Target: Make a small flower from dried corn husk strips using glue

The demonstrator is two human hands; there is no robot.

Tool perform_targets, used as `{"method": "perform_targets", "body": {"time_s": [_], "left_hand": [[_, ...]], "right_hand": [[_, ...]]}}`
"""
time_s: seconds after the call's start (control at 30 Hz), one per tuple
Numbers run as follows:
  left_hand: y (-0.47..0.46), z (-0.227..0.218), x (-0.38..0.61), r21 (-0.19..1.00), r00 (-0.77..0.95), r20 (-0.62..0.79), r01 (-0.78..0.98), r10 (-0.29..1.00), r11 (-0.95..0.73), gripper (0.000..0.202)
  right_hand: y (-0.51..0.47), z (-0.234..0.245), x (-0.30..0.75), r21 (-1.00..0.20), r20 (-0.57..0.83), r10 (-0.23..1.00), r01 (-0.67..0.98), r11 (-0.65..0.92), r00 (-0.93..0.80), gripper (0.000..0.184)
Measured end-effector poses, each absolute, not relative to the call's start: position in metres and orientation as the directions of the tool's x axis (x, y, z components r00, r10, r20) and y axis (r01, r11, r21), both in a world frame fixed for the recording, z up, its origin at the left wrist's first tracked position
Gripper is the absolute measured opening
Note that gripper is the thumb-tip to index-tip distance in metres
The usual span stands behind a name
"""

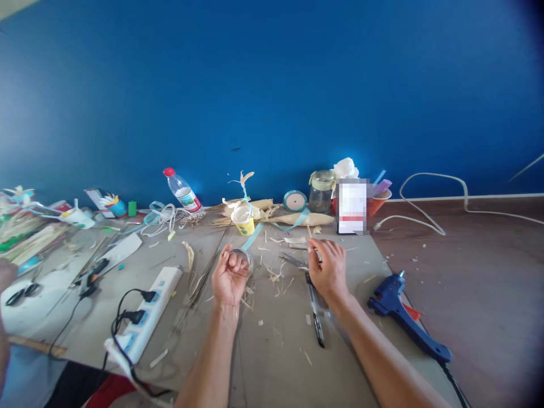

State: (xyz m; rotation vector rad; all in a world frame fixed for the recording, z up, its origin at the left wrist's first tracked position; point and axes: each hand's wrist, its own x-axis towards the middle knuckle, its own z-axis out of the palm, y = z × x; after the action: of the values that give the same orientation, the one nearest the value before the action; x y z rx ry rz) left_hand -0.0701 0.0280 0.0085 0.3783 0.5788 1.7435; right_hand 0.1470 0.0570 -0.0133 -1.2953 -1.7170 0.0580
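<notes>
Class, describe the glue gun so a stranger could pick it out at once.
Find the grey work mat below the blue wall and follow it to its right edge, beyond the right hand. There lies the glue gun: dark blue, pistol-shaped, orange trigger, unlike the slim black pen beside the hand.

Deep blue wall (272,85) filling the back, pale skirting strip (488,198) at its foot, brown wood-grain floor (467,272) on the right, white cable (425,224) trailing across it, grey sheet (276,362) spread as work surface, soft even light
</notes>
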Motion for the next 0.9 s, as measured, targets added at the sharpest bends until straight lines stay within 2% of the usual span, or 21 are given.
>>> {"method": "perform_targets", "body": {"time_s": [0.23, 0.3, 0.43, 0.57, 0.73, 0.9], "left_hand": [[0.030, 0.006, -0.074, 0.577, -0.254, -0.075, -0.799, 0.964, -0.165, 0.011], [0.029, 0.003, -0.069, 0.589, -0.217, -0.089, -0.799, 0.972, -0.124, 0.012], [0.027, -0.001, -0.051, 0.655, -0.113, -0.125, -0.756, 0.986, -0.004, 0.012], [0.025, -0.003, -0.037, 0.724, -0.034, -0.149, -0.685, 0.988, 0.085, 0.015], [0.023, -0.006, -0.030, 0.781, -0.015, -0.189, -0.609, 0.982, 0.141, 0.027], [0.028, -0.015, -0.031, 0.873, -0.105, -0.150, -0.481, 0.983, 0.082, 0.033]], "right_hand": [[0.057, -0.014, 0.147, -0.572, 0.661, 0.743, 0.711, 0.410, 0.104, 0.027], [0.060, -0.013, 0.150, -0.558, 0.668, 0.734, 0.735, 0.385, 0.123, 0.025], [0.065, -0.011, 0.158, -0.650, 0.645, 0.728, 0.669, 0.362, 0.232, 0.032], [0.068, -0.005, 0.164, -0.649, 0.631, 0.755, 0.657, 0.384, 0.182, 0.022], [0.070, 0.008, 0.165, -0.694, 0.582, 0.795, 0.614, 0.375, 0.171, 0.024], [0.076, 0.019, 0.173, -0.540, 0.435, 0.900, 0.787, 0.297, -0.041, 0.022]]}}
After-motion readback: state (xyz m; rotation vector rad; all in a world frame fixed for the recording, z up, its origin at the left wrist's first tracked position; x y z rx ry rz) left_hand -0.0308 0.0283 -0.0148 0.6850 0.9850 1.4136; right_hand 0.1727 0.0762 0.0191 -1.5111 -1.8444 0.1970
